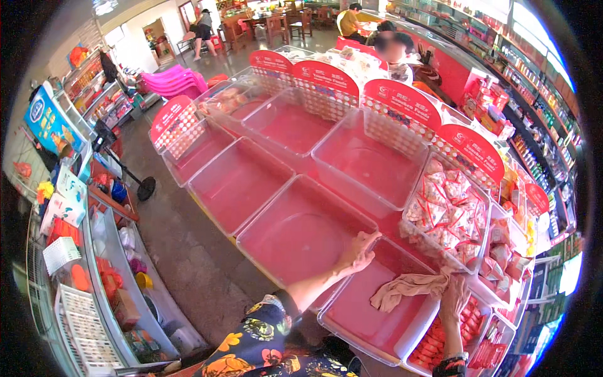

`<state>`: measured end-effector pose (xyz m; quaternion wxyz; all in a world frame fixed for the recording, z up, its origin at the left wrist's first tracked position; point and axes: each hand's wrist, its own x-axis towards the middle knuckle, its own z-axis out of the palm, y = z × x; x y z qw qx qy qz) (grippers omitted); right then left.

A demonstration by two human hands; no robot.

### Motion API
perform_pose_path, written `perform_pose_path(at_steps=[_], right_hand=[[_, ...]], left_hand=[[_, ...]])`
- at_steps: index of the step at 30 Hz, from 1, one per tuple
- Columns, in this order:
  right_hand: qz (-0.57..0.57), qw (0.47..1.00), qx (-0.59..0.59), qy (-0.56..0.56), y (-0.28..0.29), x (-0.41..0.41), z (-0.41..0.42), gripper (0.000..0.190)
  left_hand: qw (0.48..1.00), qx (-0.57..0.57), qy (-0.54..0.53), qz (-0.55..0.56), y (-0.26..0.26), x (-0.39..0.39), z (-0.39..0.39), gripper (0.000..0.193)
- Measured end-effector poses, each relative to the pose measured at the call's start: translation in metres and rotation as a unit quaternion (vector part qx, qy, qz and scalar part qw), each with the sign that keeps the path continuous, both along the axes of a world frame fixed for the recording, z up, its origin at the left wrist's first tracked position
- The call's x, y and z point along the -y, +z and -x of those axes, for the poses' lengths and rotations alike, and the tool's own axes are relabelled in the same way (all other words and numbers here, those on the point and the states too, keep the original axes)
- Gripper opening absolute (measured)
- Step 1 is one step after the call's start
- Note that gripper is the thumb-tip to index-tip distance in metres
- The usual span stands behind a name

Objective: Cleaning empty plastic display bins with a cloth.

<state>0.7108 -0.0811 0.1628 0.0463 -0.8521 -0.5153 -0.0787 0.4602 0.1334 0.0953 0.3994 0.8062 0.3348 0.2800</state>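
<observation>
My left hand [359,253] grips the rim of an emptied-looking clear plastic bin [301,235] at its far right corner. A beige cloth [407,288] is bunched in my right hand [455,296], and its loose end hangs over the neighbouring clear bin [372,325]. That bin sits close in front of me, with bare red surface showing through its floor. Just beside my right hand, a bin of small red-wrapped packets [431,341] stands to the right. Beyond it is a clear bin filled with bagged snacks [447,207].
More clear bins [240,184] stand in rows on the red display table [311,167], with red sign boards [400,101] behind. A glass counter [101,264] runs along the left across a floor aisle. Stacked pink chairs [174,80], a pedestal fan [146,187] and seated people [353,23] are farther off.
</observation>
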Motion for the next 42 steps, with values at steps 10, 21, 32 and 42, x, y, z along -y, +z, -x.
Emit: perform_pose_path(at_steps=[10, 21, 32, 42], right_hand=[[0.025, 0.995, -0.039, -0.093, -0.016, 0.043, 0.033, 0.047], [0.302, 0.942, -0.142, -0.036, -0.039, 0.114, 0.089, 0.044], [-0.021, 0.898, -0.43, 0.093, 0.032, 0.06, 0.172, 0.029], [-0.097, 0.987, -0.127, 0.033, -0.027, 0.06, 0.044, 0.047]], left_hand=[[0.998, 0.056, 0.01, -0.037, -0.02, -0.003, -0.002, 0.057], [1.0, 0.006, 0.02, -0.006, -0.014, 0.0, -0.004, 0.058], [1.0, -0.002, 0.015, -0.013, -0.025, -0.003, -0.005, 0.055], [0.995, 0.066, -0.001, -0.077, -0.036, -0.008, -0.005, 0.065]])
